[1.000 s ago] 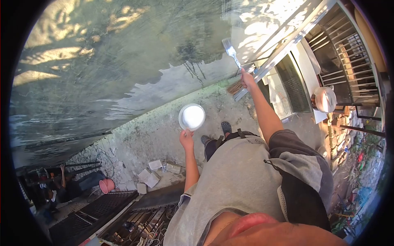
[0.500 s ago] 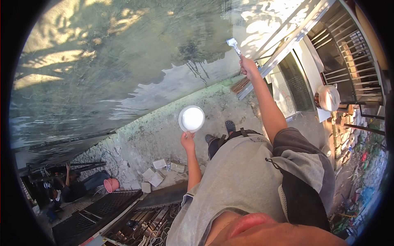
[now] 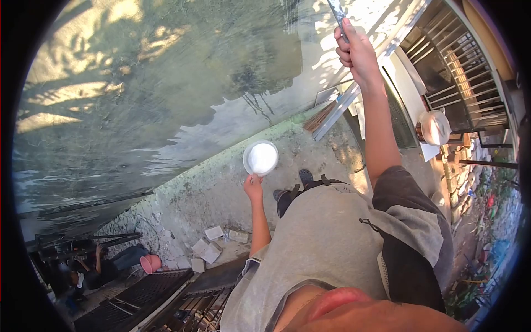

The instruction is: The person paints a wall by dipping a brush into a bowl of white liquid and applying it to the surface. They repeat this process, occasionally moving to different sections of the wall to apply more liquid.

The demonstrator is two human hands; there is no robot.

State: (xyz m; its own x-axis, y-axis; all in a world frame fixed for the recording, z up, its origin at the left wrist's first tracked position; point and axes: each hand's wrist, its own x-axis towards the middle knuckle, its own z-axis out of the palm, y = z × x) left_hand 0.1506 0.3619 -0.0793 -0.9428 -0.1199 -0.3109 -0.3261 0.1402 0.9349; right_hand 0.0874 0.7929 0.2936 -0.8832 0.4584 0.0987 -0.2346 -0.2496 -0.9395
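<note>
My right hand (image 3: 358, 55) is raised near the top of the view, fingers wrapped round the handle of a paintbrush (image 3: 337, 14). The brush head runs out of the picture at the top, so its bristles are hidden. Lower down, my left hand (image 3: 254, 186) grips the rim of a round tub of white paint (image 3: 263, 157) and keeps it out in front of my body. In front of me stands a wall (image 3: 182, 83), dark grey-green in the middle, with a paler, uneven band along its lower part and dark drips running from one patch.
A broom (image 3: 321, 117) leans by a grey metal post (image 3: 336, 110) at the wall's end. Several pale blocks (image 3: 210, 252) lie on the ground, near a pink bucket (image 3: 150, 264) and another person (image 3: 102, 271). A lidded clear container (image 3: 434, 128) stands at right, below a barred window.
My right hand has moved up with the paintbrush and looks larger, nearer the camera; the bristles have left the view. My left hand and the tub have hardly moved.
</note>
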